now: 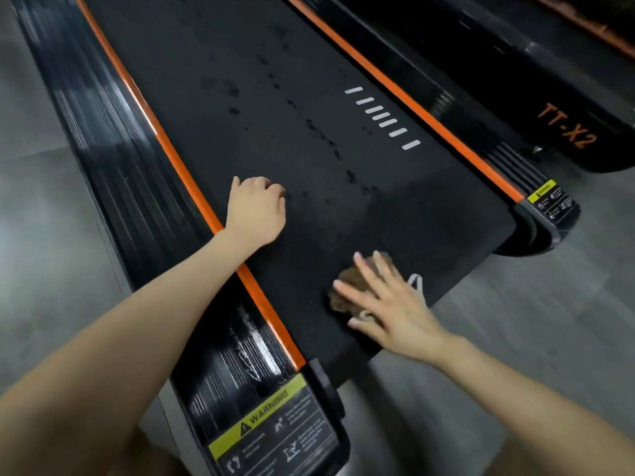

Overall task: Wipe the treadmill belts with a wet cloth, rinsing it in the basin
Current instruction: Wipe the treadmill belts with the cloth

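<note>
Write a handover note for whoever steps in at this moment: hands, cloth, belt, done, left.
Right hand: flat, fingers spread, pressing the brown cloth onto the belt near its rear end.
Left hand: curled, holding nothing, resting on the belt by the orange strip.
Done: hard to tell; dark spots dot the belt farther up.
Left: wipe up the belt, then the neighbouring treadmill. Basin not in view.

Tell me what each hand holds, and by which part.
Neither hand grips anything. The right hand presses the brown cloth flat on the belt with spread fingers; the left hand rests curled on the belt, empty.
</note>
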